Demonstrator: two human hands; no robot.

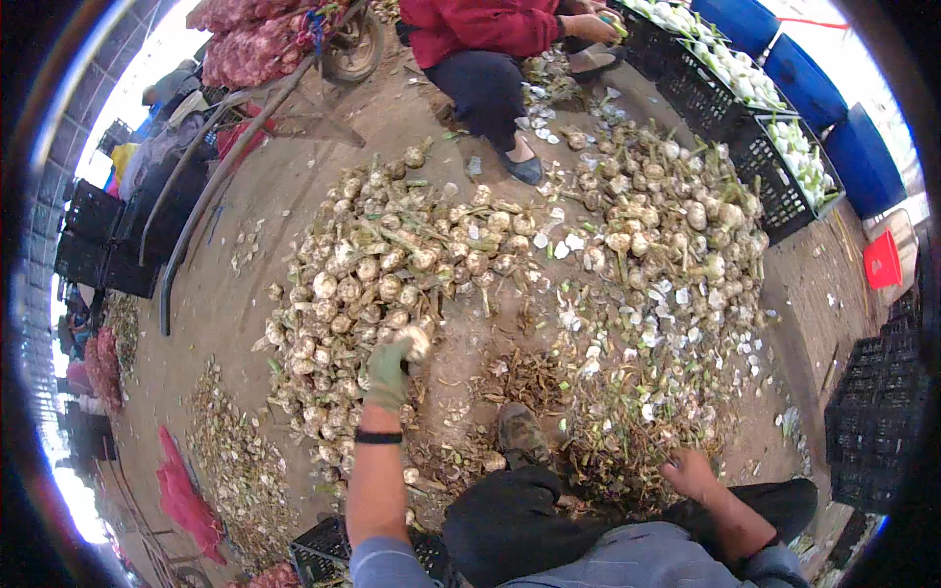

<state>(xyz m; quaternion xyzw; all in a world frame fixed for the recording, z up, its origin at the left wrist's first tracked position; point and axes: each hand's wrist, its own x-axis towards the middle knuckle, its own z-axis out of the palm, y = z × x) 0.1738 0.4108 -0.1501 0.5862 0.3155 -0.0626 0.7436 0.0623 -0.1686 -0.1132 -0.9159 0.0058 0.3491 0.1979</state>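
Note:
My left hand [388,376], in a greenish glove with a dark band at the wrist, is closed round a garlic bulb [418,343]. It is at the near right edge of a large heap of soil-stained garlic bulbs [343,284] with stems. Low on the right, my bare right hand [692,476] is closed, with a thin dark tip showing at its fingers; what it grips is too small to make out. Below that hand lie trimmed stems and leaf scraps [627,456]. A second garlic heap [676,206] lies farther off to the right.
A person in a red top [480,39] crouches beyond the heaps. Black crates of whitish bulbs [784,176] and blue barrels [804,78] line the far right. Stacked black crates [872,421] stand at right; a wooden-handled cart [225,167] and pink net [186,495] are left.

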